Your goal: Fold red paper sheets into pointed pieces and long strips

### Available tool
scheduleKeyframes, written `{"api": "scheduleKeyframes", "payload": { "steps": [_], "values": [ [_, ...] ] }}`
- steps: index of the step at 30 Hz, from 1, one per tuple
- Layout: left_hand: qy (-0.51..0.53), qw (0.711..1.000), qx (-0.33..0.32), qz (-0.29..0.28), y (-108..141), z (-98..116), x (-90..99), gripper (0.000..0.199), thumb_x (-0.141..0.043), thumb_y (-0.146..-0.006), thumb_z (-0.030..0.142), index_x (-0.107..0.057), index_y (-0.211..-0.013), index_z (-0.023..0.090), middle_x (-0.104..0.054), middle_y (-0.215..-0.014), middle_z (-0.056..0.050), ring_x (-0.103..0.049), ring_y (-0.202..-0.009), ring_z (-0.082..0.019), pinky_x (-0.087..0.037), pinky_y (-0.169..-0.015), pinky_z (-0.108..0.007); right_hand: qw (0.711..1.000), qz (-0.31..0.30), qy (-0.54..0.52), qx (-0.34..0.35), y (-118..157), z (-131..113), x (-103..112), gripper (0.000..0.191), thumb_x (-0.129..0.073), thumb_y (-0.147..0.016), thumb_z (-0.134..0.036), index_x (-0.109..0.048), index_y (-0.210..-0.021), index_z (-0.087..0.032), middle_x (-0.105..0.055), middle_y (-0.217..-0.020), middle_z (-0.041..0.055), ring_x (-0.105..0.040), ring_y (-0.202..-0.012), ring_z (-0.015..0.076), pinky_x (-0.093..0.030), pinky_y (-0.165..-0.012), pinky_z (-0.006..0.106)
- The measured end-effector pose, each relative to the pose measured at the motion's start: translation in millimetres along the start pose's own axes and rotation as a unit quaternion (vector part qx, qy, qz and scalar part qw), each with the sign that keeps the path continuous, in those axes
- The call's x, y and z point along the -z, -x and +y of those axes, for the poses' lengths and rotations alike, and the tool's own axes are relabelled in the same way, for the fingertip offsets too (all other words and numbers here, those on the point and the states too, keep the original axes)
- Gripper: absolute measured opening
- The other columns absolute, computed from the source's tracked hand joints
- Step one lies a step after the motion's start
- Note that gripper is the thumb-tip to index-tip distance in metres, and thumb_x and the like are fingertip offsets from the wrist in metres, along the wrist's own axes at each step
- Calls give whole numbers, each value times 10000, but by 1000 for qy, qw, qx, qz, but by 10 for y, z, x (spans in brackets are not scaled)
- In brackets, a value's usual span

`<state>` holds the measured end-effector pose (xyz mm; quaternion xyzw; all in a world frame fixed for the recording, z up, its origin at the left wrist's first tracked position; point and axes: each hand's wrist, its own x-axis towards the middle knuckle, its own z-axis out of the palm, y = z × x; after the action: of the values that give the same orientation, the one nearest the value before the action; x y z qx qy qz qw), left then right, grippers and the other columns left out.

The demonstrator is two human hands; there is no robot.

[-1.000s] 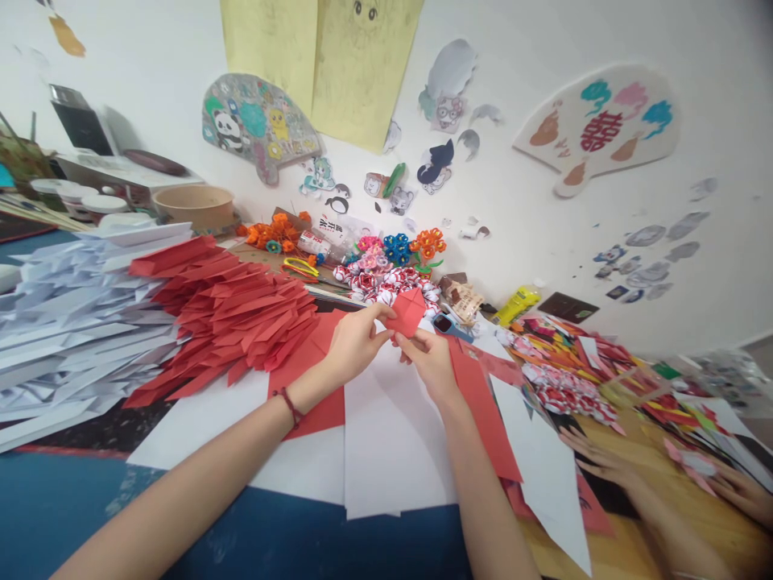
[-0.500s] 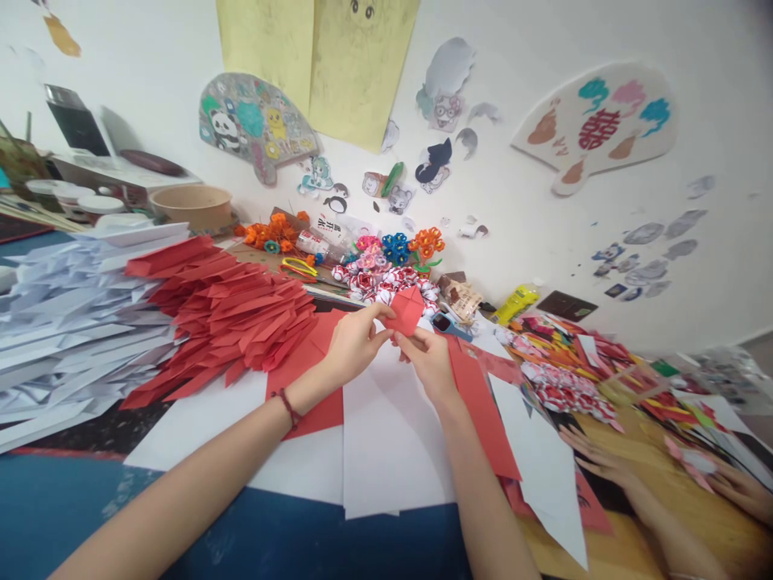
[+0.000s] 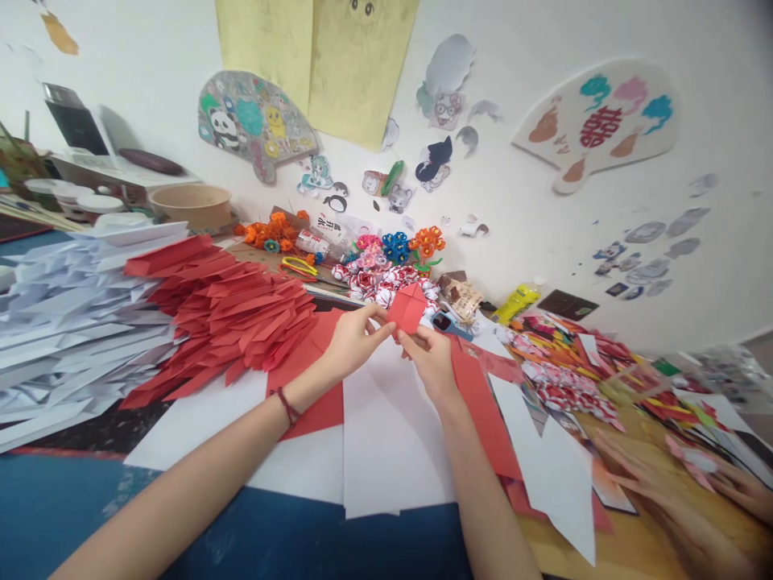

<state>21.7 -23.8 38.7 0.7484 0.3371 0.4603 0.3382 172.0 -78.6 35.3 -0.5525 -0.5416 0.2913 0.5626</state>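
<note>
A table (image 3: 271,532) bears a heap of white folded strips (image 3: 78,322), a smaller red pile (image 3: 235,310) beside it, and white sheets (image 3: 392,435). Red-and-white flowers (image 3: 368,283) crowd toward its far edge. Before them, the left hand (image 3: 356,338) and right hand (image 3: 430,358), close together, both pinch a folded red paper (image 3: 407,308).

One folded red paper (image 3: 407,308) is held between two hands, one left hand (image 3: 356,342) and one right hand (image 3: 433,358). Two more hands (image 3: 740,483) are seen to their right. Two heaps are piled left of the hands: one white heap (image 3: 90,322) and one red heap (image 3: 233,310), whose overlapping strips cannot be counted. Beyond the hands, two fan-shaped boards (image 3: 597,125) and two yellow sheets (image 3: 356,72) are mounted on the wall. One bracelet (image 3: 288,407) is worn, and one tan bowl (image 3: 190,208), one smartwatch (image 3: 444,322) and one yellow bottle (image 3: 515,303) are counted.
</note>
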Motion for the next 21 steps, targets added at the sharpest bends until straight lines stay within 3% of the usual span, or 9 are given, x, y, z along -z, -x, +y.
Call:
{"api": "scheduleKeyframes", "payload": {
  "steps": [5,21],
  "values": [
    [-27,999,18,-1,6,-4,-18,184,-554,-852,342,-642,-829,181,-692,-780,-4,-614,-700,-134,-427,-636,-233,1000,0,-4,1,3,1,-3,273,-666,-753,-420,-689,-807,-153,-667,-717,41,-547,-571,129,-445,-517,239],
    [-41,999,1,-2,11,-34,-37,173,-538,-863,314,-619,-799,175,-658,-726,0,-565,-665,-125,-387,-610,-224,1000,6,8,10,-16,8,4,240,-674,-757,-392,-702,-804,-158,-624,-643,7,-488,-515,104,-420,-489,224]
  ]
}}
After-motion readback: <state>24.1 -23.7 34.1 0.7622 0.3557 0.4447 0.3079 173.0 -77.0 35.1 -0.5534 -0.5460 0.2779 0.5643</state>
